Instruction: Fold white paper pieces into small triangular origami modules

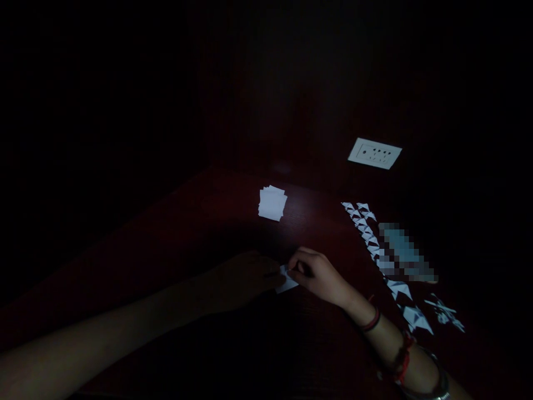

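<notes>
A small sheet of white paper [287, 284] lies low over the dark red table, between my two hands. My right hand [318, 273] pinches its upper right part between thumb and fingers. From the left, my left hand [254, 275] reaches to the paper's left edge, its fingertips touching it; this hand is in deep shadow, so its fingers are hard to make out. Beyond my hands sits a loose stack of white paper squares [272, 204]. Folded white paper pieces [366, 233] stand in rows to the right.
A white wall socket [375, 154] is set in the dark panel behind the table. Near the folded pieces lie a blurred-out bluish object [406, 250] and a few thin white strips [445, 312]. Larger folded papers [416, 319] are beside my right forearm. Much of the scene is dark.
</notes>
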Demonstrator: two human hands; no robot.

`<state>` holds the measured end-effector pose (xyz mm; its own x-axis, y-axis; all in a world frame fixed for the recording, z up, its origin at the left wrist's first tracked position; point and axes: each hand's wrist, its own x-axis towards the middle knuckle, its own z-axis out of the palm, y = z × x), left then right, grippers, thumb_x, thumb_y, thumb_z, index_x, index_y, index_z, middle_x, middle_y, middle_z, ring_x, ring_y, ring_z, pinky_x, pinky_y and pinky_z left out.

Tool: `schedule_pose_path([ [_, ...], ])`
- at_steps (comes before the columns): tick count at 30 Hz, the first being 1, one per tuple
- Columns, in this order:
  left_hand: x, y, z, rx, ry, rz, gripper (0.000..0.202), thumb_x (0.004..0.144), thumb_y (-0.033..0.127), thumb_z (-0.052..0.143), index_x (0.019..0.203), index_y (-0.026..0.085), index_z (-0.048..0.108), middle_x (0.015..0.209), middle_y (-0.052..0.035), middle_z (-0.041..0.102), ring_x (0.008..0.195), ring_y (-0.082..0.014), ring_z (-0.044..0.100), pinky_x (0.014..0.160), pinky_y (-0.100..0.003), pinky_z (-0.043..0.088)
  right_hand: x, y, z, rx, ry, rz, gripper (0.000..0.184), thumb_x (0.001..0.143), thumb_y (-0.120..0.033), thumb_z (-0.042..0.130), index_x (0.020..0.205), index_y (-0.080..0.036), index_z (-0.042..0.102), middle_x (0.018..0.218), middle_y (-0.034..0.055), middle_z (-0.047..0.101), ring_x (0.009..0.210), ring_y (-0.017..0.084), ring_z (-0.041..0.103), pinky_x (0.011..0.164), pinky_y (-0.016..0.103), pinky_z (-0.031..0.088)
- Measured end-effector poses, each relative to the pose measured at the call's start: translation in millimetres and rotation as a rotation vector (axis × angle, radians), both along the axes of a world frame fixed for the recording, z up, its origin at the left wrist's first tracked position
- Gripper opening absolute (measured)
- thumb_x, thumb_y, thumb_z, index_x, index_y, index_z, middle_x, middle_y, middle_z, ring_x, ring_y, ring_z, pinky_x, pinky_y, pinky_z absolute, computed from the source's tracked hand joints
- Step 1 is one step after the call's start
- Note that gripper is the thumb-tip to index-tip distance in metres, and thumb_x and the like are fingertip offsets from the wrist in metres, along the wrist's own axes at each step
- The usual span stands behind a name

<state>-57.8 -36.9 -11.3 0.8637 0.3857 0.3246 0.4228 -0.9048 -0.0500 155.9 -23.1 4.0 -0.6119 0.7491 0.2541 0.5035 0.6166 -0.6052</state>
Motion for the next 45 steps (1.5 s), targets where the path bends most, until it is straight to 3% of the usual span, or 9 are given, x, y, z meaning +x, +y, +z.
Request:
schedule_pose_path([
  [14, -14.2, -2.5, 11.8, -0.146, 0.093, 0.071, 0.052, 0.079, 0.006, 0.044, 0.123, 0.032, 0.037, 0.132, 0.0024, 0.038, 0.121, -0.0182, 0.031, 0.098, -0.035, 0.022, 8.7, 0.0, 0.1, 0.011, -0.012, 0.149, 0.008, 0.077, -0.013, 0.052, 0.072, -0.015, 0.059, 0.071, 0.0010, 0.056, 0.062, 0.009, 0.051, 0.058, 0.019, 0.040],
  [23, -15.6, 2.5, 3.6, -0.140, 0.082, 0.054, 0.055, 0.077, 0.004, 0.044, 0.124, 0.032, 0.036, 0.133, 0.0029, 0.035, 0.121, -0.0201, 0.031, 0.096, -0.037, 0.023, 12.0, -7.4, 6.0, 0.121, -0.111, 0.247, 0.017, 0.078, -0.007, 0.046, 0.080, -0.016, 0.061, 0.083, 0.0035, 0.059, 0.076, 0.011, 0.055, 0.069, 0.021, 0.042],
  [36, -17.3, 6.6, -6.8, -0.157, 0.020, -0.040, 0.049, 0.082, 0.008, 0.041, 0.127, 0.025, 0.033, 0.130, -0.0013, 0.041, 0.119, -0.0177, 0.035, 0.096, -0.033, 0.025, 13.6, -8.3, 9.2, 0.186, -0.239, 0.301, 0.016, 0.081, -0.009, 0.045, 0.084, -0.015, 0.059, 0.088, 0.0046, 0.058, 0.080, 0.012, 0.055, 0.073, 0.022, 0.042],
  [45, -13.0, 7.5, -6.8, -0.150, 0.009, -0.039, 0.048, 0.082, 0.008, 0.042, 0.126, 0.026, 0.035, 0.128, -0.0006, 0.043, 0.118, -0.0183, 0.035, 0.095, -0.033, 0.026, 12.5, -8.4, 9.6, 0.236, -0.266, 0.297, 0.021, 0.081, -0.010, 0.043, 0.086, -0.016, 0.062, 0.087, 0.0043, 0.061, 0.080, 0.013, 0.056, 0.074, 0.025, 0.043],
])
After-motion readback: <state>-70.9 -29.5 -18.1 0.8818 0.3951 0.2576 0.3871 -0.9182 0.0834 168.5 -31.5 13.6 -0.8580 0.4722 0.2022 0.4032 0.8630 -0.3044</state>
